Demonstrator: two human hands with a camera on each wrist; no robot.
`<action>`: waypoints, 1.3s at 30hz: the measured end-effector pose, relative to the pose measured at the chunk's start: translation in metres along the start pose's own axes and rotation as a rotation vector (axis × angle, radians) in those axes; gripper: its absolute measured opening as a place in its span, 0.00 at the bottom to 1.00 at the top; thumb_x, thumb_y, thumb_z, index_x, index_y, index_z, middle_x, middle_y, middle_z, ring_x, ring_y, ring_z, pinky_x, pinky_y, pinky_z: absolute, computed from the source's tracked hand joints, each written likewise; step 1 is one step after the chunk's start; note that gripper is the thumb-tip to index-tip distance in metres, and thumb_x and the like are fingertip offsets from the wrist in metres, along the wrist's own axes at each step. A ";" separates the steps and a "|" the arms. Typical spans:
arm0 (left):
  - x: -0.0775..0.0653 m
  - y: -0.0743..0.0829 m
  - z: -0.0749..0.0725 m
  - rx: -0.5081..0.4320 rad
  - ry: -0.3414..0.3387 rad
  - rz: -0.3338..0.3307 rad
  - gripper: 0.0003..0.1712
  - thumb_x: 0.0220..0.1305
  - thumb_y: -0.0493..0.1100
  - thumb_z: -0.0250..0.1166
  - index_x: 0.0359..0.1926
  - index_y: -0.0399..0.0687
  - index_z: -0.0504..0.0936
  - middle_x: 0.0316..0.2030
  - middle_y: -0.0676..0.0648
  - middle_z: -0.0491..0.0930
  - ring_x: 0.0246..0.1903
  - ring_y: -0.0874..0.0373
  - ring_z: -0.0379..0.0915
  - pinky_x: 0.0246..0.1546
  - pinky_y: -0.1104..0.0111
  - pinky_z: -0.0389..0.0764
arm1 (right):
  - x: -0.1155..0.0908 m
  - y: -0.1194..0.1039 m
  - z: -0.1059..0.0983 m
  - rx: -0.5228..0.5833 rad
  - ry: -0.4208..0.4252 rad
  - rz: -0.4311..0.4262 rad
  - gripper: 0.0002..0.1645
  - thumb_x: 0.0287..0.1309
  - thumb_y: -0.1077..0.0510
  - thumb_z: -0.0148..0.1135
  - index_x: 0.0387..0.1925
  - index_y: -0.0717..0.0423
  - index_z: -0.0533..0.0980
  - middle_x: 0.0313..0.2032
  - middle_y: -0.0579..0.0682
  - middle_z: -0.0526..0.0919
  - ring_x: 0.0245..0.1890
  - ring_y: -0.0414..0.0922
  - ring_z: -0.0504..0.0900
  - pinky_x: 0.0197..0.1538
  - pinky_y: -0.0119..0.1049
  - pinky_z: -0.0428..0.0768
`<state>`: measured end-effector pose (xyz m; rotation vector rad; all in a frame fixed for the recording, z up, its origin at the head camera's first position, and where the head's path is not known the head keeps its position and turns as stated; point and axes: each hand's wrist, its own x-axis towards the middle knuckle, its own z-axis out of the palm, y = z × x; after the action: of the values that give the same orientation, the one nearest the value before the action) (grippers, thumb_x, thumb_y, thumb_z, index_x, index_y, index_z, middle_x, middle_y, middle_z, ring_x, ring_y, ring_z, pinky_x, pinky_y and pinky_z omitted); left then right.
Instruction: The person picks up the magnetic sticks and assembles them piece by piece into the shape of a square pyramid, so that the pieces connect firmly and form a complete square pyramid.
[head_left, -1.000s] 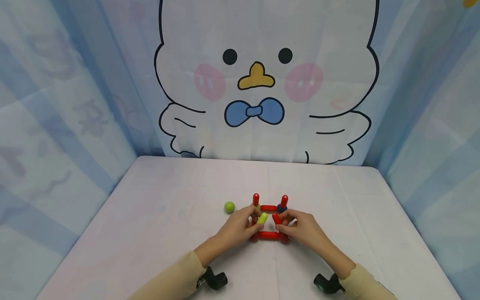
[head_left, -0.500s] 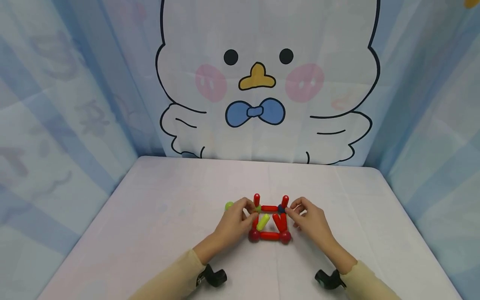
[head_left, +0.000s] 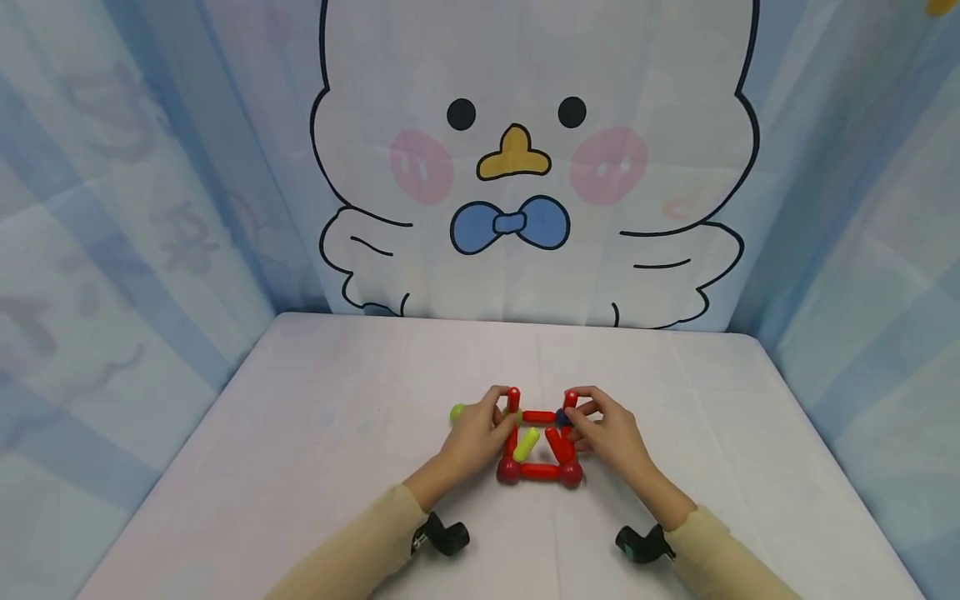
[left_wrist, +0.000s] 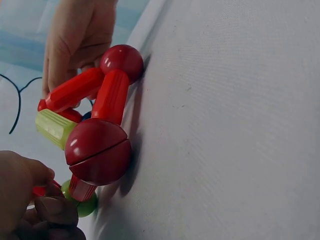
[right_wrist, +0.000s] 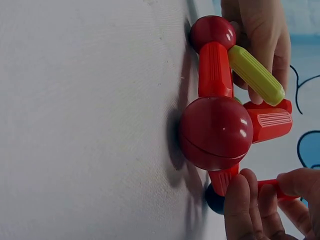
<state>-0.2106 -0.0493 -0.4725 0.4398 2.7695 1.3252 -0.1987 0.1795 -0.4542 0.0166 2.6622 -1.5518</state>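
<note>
A square frame of magnetic rods and balls lies on the table. Red rods (head_left: pixel 540 472) join two dark red balls (left_wrist: pixel 98 151) in front, a green ball (left_wrist: pixel 86 206) back left and a blue ball (right_wrist: pixel 215 200) back right. From the front balls, a lime rod (right_wrist: pixel 256 76) and a red rod (right_wrist: pixel 271 124) lean up and inward. My left hand (head_left: pixel 472 435) pinches the back-left standing red rod (head_left: pixel 513 397). With thumb and fingers, my right hand (head_left: pixel 617 435) pinches the back-right standing red rod (head_left: pixel 571 399).
A loose green ball (head_left: pixel 457 412) lies just left of the frame, partly behind my left hand. The white-covered table (head_left: pixel 360 375) ends at a printed curtain (head_left: pixel 517 275) behind, with more curtain on both sides.
Both hands have let go of the front lime and red rods and moved back to the rear standing rods. The front rods stay leaning, and the frame holds its place.
</note>
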 end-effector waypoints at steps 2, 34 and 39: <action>0.001 0.001 0.001 0.015 -0.010 -0.003 0.23 0.74 0.44 0.63 0.66 0.47 0.72 0.22 0.54 0.73 0.18 0.63 0.66 0.21 0.75 0.71 | 0.001 -0.001 0.001 -0.004 0.002 -0.005 0.22 0.71 0.60 0.63 0.63 0.57 0.74 0.41 0.58 0.82 0.28 0.47 0.88 0.33 0.37 0.87; -0.002 0.012 0.012 0.701 -0.057 0.209 0.19 0.75 0.45 0.63 0.63 0.59 0.75 0.36 0.50 0.86 0.21 0.62 0.76 0.22 0.74 0.78 | -0.006 -0.001 0.009 -0.387 -0.021 -0.292 0.16 0.63 0.65 0.68 0.52 0.50 0.84 0.33 0.45 0.83 0.32 0.39 0.78 0.36 0.31 0.79; -0.003 0.013 0.003 0.556 -0.068 0.129 0.22 0.74 0.45 0.64 0.66 0.54 0.76 0.42 0.49 0.88 0.25 0.64 0.75 0.29 0.76 0.81 | -0.006 0.002 0.009 -0.377 -0.026 -0.296 0.22 0.64 0.64 0.68 0.59 0.50 0.81 0.34 0.45 0.84 0.33 0.39 0.79 0.35 0.29 0.79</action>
<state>-0.2045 -0.0400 -0.4649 0.6754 3.0599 0.5121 -0.1918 0.1730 -0.4596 -0.4292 2.9938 -1.0652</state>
